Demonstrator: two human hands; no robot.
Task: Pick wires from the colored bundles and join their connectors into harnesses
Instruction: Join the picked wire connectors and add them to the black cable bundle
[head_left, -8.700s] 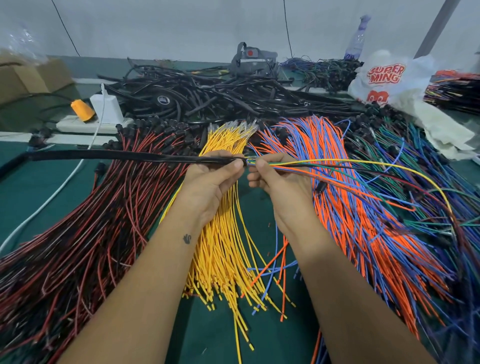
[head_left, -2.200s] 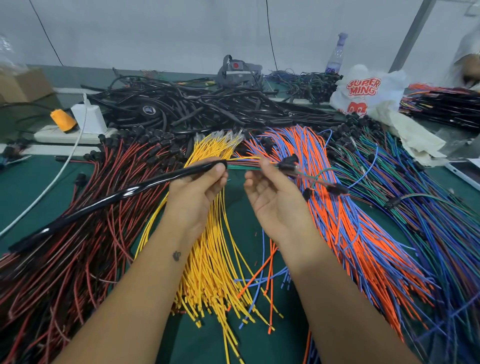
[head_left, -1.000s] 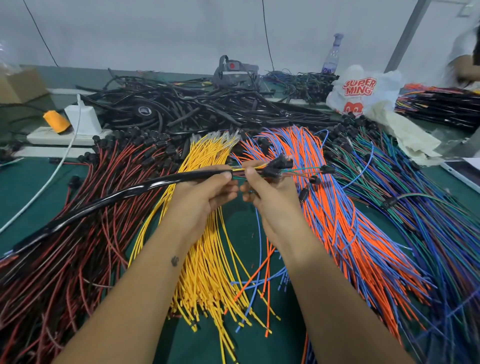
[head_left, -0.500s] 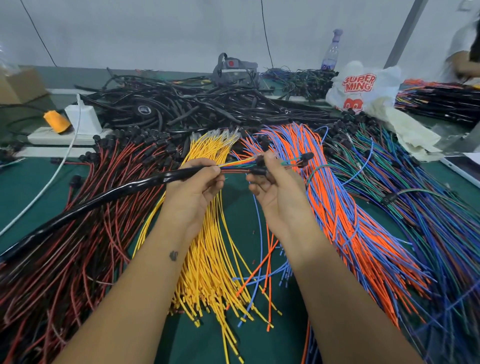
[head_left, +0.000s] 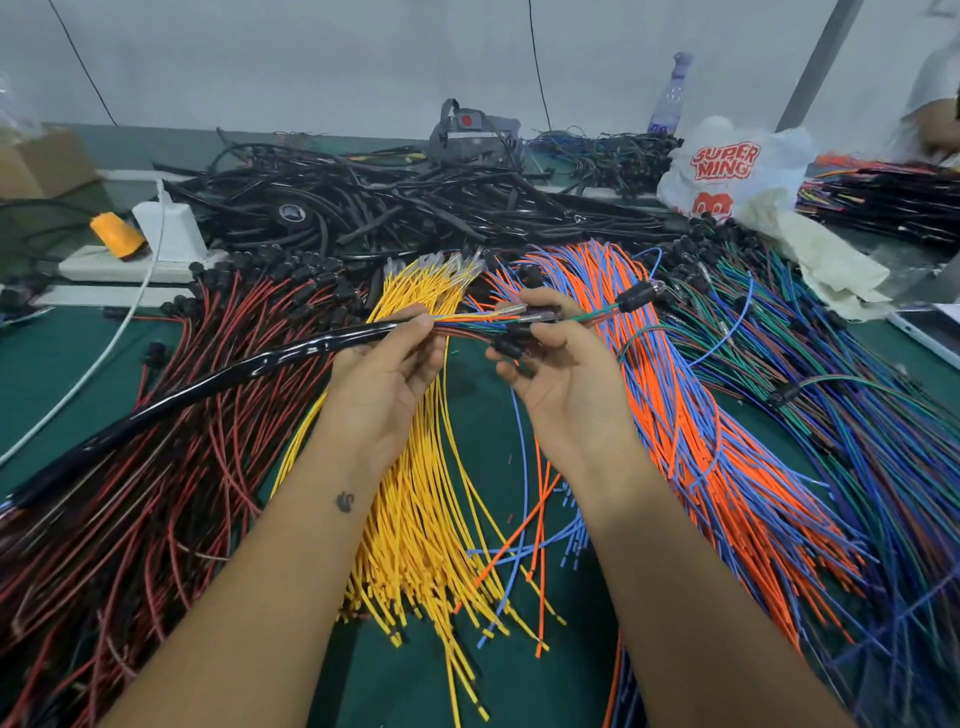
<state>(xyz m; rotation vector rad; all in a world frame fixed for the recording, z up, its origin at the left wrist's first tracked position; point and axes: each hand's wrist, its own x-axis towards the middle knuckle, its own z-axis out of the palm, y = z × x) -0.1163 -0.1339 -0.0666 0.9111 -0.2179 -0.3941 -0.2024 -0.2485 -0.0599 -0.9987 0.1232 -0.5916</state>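
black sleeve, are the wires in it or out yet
In: the coloured wires run out of the black sleeve mouth at the left hand.

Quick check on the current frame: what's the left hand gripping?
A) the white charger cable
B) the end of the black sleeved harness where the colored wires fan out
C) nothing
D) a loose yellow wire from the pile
B: the left hand grips the end of the black sleeve just where the colored wires emerge toward the right hand; the yellow bundle lies on the table underneath.
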